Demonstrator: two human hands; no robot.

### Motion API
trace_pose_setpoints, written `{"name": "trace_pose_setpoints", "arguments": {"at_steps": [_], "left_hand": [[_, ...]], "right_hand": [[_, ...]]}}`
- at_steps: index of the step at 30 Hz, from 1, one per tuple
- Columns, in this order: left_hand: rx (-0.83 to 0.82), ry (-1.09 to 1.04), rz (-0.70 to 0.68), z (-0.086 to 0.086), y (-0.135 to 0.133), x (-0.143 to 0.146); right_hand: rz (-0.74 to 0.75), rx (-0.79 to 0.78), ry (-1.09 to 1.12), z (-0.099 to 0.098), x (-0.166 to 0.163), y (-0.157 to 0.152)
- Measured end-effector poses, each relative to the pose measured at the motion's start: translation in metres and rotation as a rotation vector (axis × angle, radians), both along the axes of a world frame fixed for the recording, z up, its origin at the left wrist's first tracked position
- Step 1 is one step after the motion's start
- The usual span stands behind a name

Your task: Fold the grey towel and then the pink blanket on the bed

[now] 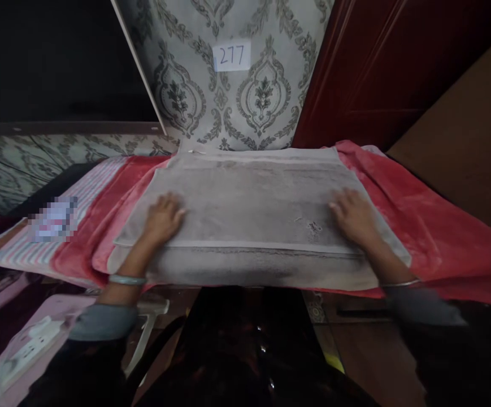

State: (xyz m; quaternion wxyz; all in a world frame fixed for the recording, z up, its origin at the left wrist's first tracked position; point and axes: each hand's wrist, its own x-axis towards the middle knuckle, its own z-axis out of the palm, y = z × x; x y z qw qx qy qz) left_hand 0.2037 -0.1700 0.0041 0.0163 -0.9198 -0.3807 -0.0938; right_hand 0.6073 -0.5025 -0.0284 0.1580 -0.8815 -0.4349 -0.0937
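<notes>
I see both hands lying flat and open on the grey towel (253, 209), clasping nothing. The left hand (163, 219) is near its left edge and the right hand (354, 217) near its right edge. The towel lies spread across a red blanket (431, 226), in front of patterned wallpaper (186, 73) bearing a paper label (231, 55) marked 277.

Towel (253, 209) flat on blanket (431, 226), left hand (163, 217) on its left part, right hand (353, 217) on its right; label (231, 55) on wall (194, 68) behind; power strip (20, 353) lower left.
</notes>
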Motion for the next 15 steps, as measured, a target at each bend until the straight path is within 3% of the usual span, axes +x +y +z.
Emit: {"name": "trace_pose_setpoints", "arguments": {"at_steps": [3, 6, 11, 15], "left_hand": [[-0.119, -0.087, -0.388, -0.007, -0.044, 0.047], [-0.152, -0.136, -0.645, -0.016, -0.080, 0.058], [-0.065, -0.242, -0.627, -0.034, -0.096, 0.027], [0.066, -0.201, -0.638, -0.045, -0.099, 0.024]], "right_hand": [[0.451, 0.013, 0.090, 0.005, -0.078, 0.051], [0.682, 0.086, 0.132, -0.008, -0.132, 0.071], [0.725, 0.249, 0.117, -0.032, -0.151, 0.056], [0.725, 0.284, 0.096, -0.037, -0.151, 0.047]]}}
